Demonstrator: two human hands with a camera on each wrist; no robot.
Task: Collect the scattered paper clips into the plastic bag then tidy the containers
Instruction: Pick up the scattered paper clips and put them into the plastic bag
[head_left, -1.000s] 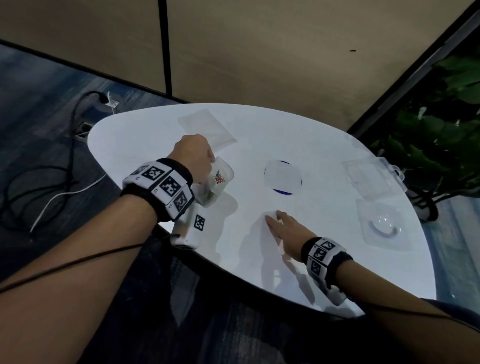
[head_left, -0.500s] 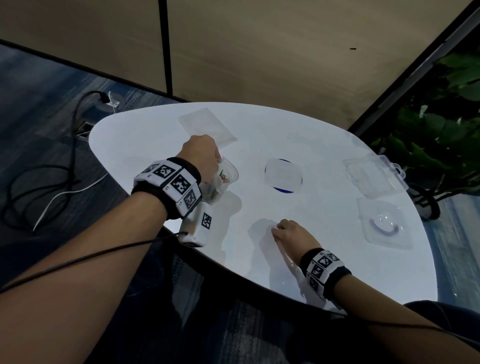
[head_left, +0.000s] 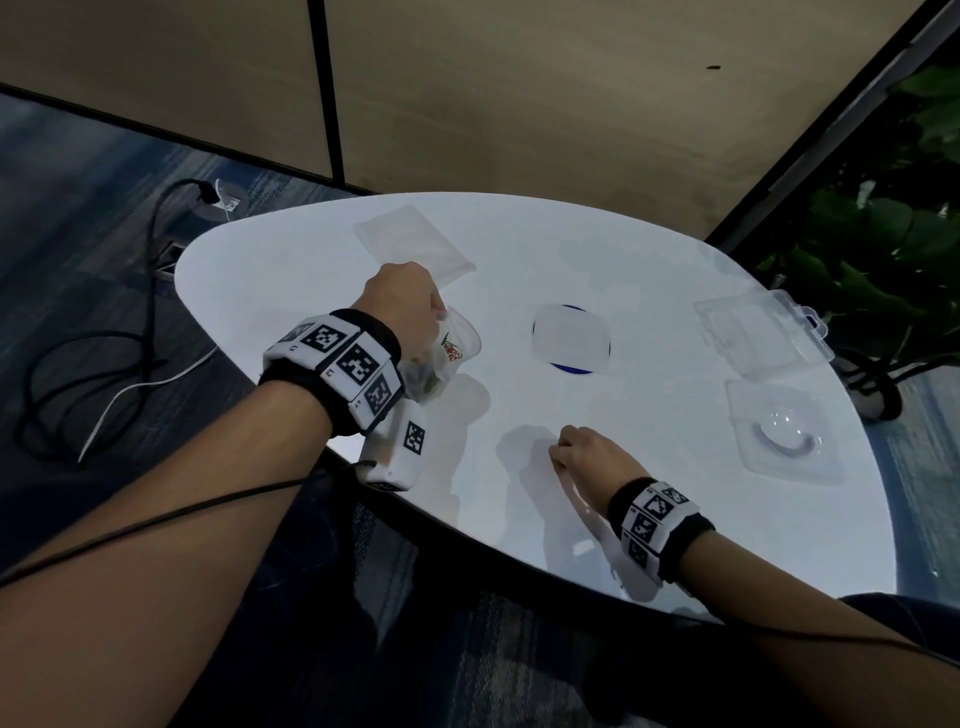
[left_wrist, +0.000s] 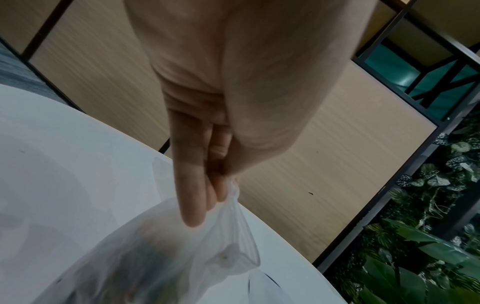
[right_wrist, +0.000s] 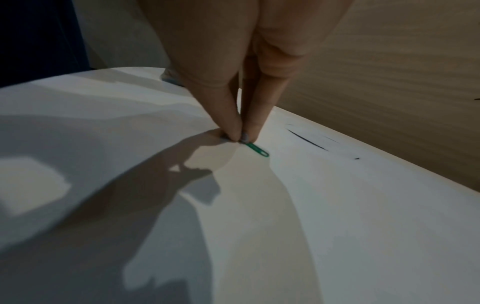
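White counter (head_left: 649, 457), beige wall behind: a paper clip pinched for pick-up.

A second earlier the right hand (head_left: 589, 457) lay flat with straight fingers; now its fingertips (right_wrist: 235, 127) had closed on a green paper clip (right_wrist: 257, 149), ready for bagging. Only the right wrist view showed the clip. The left hand (head_left: 402, 306) gripped the plastic bag (left_wrist: 161, 257) by its gathered rim, dark contents inside.
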